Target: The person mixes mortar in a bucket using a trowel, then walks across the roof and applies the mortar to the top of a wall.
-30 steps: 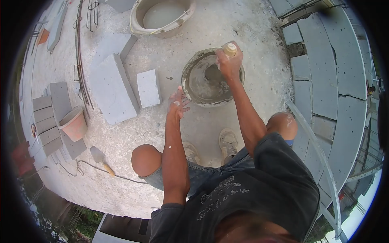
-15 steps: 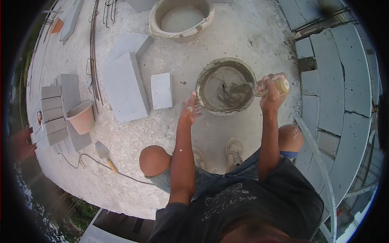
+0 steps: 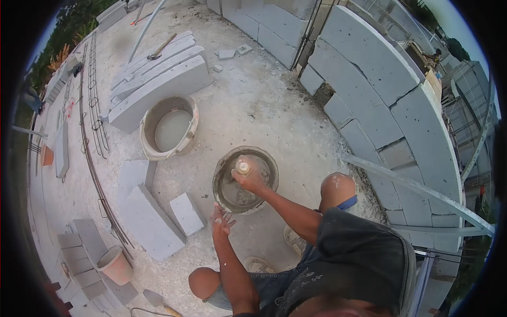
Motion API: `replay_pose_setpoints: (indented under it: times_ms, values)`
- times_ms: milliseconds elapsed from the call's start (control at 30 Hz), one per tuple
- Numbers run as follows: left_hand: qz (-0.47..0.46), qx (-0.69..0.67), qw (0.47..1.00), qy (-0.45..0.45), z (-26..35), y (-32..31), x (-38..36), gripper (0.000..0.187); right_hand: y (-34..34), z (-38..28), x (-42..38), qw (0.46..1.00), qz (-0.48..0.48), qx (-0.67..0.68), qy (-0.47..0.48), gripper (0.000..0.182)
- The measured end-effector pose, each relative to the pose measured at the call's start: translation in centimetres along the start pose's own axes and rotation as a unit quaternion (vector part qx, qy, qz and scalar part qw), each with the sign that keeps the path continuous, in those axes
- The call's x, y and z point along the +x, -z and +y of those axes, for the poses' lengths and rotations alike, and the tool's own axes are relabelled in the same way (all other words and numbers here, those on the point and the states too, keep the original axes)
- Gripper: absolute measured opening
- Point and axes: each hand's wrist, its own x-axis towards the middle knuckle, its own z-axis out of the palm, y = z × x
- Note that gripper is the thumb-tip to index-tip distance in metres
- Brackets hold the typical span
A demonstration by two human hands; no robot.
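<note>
A round bucket (image 3: 218,193) holding wet grey mortar stands on the floor in front of me. My right hand (image 3: 250,174) is over it, closed around the pale handle (image 3: 243,167) of a tool. The tool's blade is hidden below the hand. My left hand (image 3: 222,221) is at the bucket's lower left rim, with its fingers apart and nothing in it; whether it touches the rim is unclear.
A larger tub (image 3: 153,153) with greyish liquid stands up and left. Grey blocks (image 3: 150,222) lie left, near a small bucket (image 3: 114,268) and a trowel (image 3: 153,297). A hammer (image 3: 161,46) rests on blocks. A block wall (image 3: 380,95) and metal brace (image 3: 417,187) are right.
The view has turned and shows more wall and floor ahead. My right hand has moved with the tool from the bucket's right side to above its middle. My left hand stays near the rim.
</note>
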Motion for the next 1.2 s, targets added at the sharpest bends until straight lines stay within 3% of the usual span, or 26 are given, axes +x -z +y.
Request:
replay_pose_setpoints:
  times_ms: [67,100,233,333,367,467,633,700,800,867,1000,1067,1133,1200]
  values:
    - [0.015,-0.002,1.0,0.01,0.0,0.0,0.0,0.061,1.8,-0.1,-0.1,1.0,0.004,-0.018,-0.004,0.019]
    - [-0.045,-0.003,0.999,0.017,-0.2,0.9,0.5,0.083,3.2,-1.2,0.2,0.999,-0.019,-0.015,-0.035,0.019]
    - [-0.052,-0.011,0.998,0.023,-0.8,1.5,0.6,0.08,7.0,-9.3,1.6,0.979,-0.04,0.113,-0.163,0.02]
    - [-0.034,-0.009,0.999,0.018,-0.2,0.7,0.7,0.073,5.0,-3.3,1.2,0.996,-0.024,-0.014,-0.088,0.021]
    - [-0.02,0.0,1.0,0.015,0.0,0.3,0.3,0.069,3.5,-1.1,1.3,0.998,-0.034,-0.053,-0.011,0.021]
    - [0.008,0.013,1.0,0.002,0.3,-0.2,0.2,0.065,-0.5,0.0,3.8,0.995,-0.067,-0.07,-0.011,0.022]
    - [-0.005,0.002,1.0,-0.001,-0.9,0.6,1.3,0.063,-2.6,-4.3,5.9,0.995,-0.068,0.075,-0.001,0.02]
    - [-0.002,0.025,1.0,0.001,-0.4,0.6,0.6,0.063,-1.9,1.0,2.6,0.998,-0.026,-0.03,0.057,0.021]
    - [0.008,0.03,0.999,0.017,0.1,0.4,0.6,0.065,1.4,-0.7,-0.5,1.0,-0.031,0.0,0.007,0.02]
    - [-0.006,0.02,1.0,-0.001,-0.1,0.9,2.2,0.064,3.8,-0.7,-0.2,0.993,-0.091,0.011,-0.069,0.018]
    - [-0.008,0.009,1.0,0.005,-0.3,0.8,1.0,0.066,5.0,-7.7,2.8,0.99,-0.063,0.116,-0.054,0.019]
    - [-0.006,0.008,1.0,0.007,-0.1,0.7,0.9,0.069,3.6,-2.8,2.2,0.995,-0.073,0.043,-0.045,0.017]
    - [-0.004,0.013,1.0,0.004,-0.4,0.7,1.1,0.071,0.8,2.5,1.9,0.996,-0.035,-0.065,0.048,0.017]
    - [0.014,0.006,1.0,0.002,0.2,0.6,0.9,0.071,-0.8,2.9,4.1,0.994,-0.079,-0.073,0.004,0.017]
